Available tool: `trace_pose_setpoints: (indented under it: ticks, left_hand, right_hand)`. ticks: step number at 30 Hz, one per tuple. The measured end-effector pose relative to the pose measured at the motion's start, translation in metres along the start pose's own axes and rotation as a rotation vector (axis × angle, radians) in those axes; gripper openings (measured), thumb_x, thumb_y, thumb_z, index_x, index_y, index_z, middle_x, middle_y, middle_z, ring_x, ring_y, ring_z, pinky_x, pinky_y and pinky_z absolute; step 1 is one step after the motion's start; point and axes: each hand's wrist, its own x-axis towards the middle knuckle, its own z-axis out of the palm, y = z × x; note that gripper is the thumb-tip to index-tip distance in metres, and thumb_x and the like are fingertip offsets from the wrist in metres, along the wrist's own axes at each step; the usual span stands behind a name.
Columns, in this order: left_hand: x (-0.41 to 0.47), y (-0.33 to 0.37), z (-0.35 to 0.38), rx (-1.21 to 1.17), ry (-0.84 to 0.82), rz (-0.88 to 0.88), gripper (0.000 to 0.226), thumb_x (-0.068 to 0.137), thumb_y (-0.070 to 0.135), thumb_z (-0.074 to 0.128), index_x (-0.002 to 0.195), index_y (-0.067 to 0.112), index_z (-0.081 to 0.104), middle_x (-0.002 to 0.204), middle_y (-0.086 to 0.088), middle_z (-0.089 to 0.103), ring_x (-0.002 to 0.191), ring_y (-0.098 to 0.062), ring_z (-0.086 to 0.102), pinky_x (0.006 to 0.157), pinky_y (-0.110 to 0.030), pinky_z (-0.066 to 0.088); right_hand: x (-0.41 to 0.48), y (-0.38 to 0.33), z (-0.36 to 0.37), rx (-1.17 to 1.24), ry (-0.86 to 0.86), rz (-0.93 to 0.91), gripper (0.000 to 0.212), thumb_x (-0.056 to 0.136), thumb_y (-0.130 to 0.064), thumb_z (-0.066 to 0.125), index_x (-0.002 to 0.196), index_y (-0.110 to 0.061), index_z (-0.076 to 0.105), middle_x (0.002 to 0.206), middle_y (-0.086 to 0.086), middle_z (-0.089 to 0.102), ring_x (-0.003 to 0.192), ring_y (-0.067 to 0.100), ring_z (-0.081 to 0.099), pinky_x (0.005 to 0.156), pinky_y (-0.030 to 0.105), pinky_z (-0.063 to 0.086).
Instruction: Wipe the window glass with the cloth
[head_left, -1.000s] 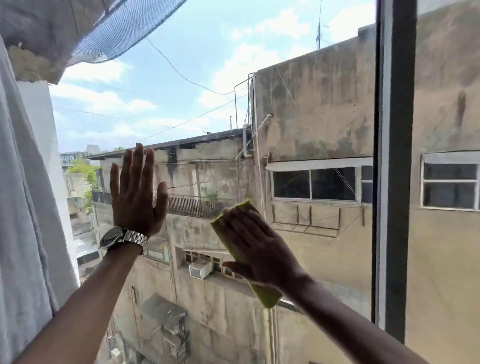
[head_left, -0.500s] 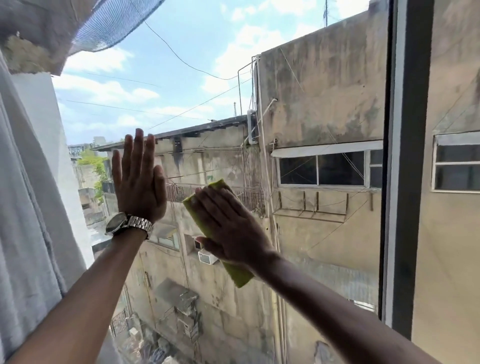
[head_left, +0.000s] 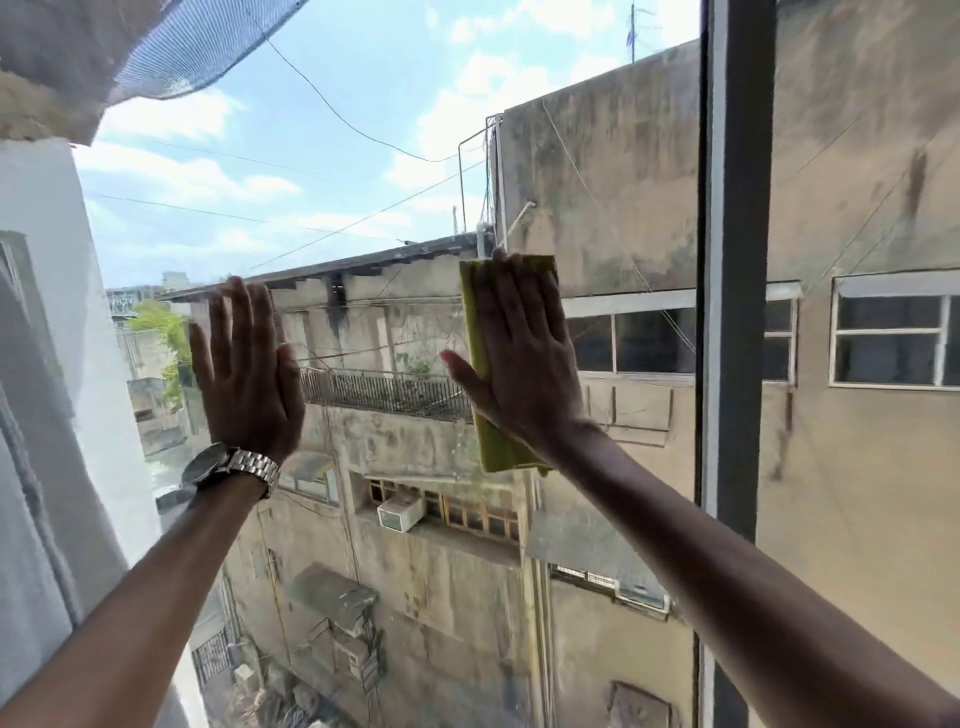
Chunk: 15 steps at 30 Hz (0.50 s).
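Note:
The window glass (head_left: 405, 156) fills most of the view, with sky and old concrete buildings behind it. A folded yellow-green cloth (head_left: 475, 332) lies flat against the pane, upright, near the middle. My right hand (head_left: 524, 358) presses on it with the palm and spread fingers, covering most of it. My left hand (head_left: 244, 374) rests flat on the bare glass to the left, fingers up and together, holding nothing. A metal watch sits on that wrist.
A dark vertical window frame bar (head_left: 732, 312) stands right of the cloth, with another pane beyond it. A pale curtain (head_left: 31, 467) hangs along the left edge. Mesh netting (head_left: 182, 47) hangs at the top left.
My right hand has slid the cloth right and upward across the glass and turned it from slanted to upright. My left hand stays flat on the pane.

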Motion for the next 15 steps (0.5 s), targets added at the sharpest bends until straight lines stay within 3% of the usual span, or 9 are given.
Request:
trace_pose_setpoints:
  ticks: [5, 8, 11, 15]
  left_hand:
    - [-0.006, -0.011, 0.008, -0.05, 0.073, 0.027, 0.058, 0.105, 0.032, 0.022, 0.161, 0.019, 0.021, 0.171, -0.003, 0.016, 0.16, -0.018, 0.011, 0.129, -0.055, 0.014]
    - [-0.006, -0.012, 0.008, -0.029, 0.073, 0.031, 0.058, 0.104, 0.033, 0.022, 0.161, 0.019, 0.021, 0.171, -0.001, 0.015, 0.16, -0.019, 0.012, 0.13, -0.052, 0.013]
    - [-0.008, -0.009, 0.007, -0.018, 0.055, 0.031, 0.059, 0.104, 0.033, 0.021, 0.161, 0.018, 0.019, 0.171, -0.002, 0.013, 0.16, -0.02, 0.011, 0.131, -0.051, 0.011]
    - [-0.008, -0.007, 0.007, 0.001, 0.048, 0.036, 0.059, 0.104, 0.033, 0.02, 0.162, 0.018, 0.018, 0.171, -0.001, 0.009, 0.161, -0.021, 0.008, 0.13, -0.054, 0.013]
  right_hand:
    - [-0.093, -0.027, 0.021, 0.044, -0.109, -0.343, 0.083, 0.095, -0.062, 0.049, 0.158, -0.012, 0.029, 0.161, 0.013, 0.039, 0.153, 0.029, 0.027, 0.132, 0.043, 0.008]
    - [-0.144, 0.004, 0.018, 0.013, -0.136, -0.368, 0.082, 0.093, -0.064, 0.054, 0.155, -0.012, 0.037, 0.157, 0.012, 0.045, 0.15, 0.028, 0.037, 0.129, 0.043, 0.02]
    - [-0.145, 0.027, 0.016, 0.002, -0.077, -0.238, 0.082, 0.096, -0.065, 0.047, 0.154, -0.008, 0.035, 0.16, 0.016, 0.037, 0.151, 0.03, 0.032, 0.121, 0.053, 0.034]
    - [-0.099, -0.015, 0.023, 0.058, 0.0, 0.151, 0.091, 0.099, -0.07, 0.032, 0.161, -0.01, 0.005, 0.168, 0.016, 0.01, 0.157, 0.033, 0.014, 0.13, 0.05, 0.011]
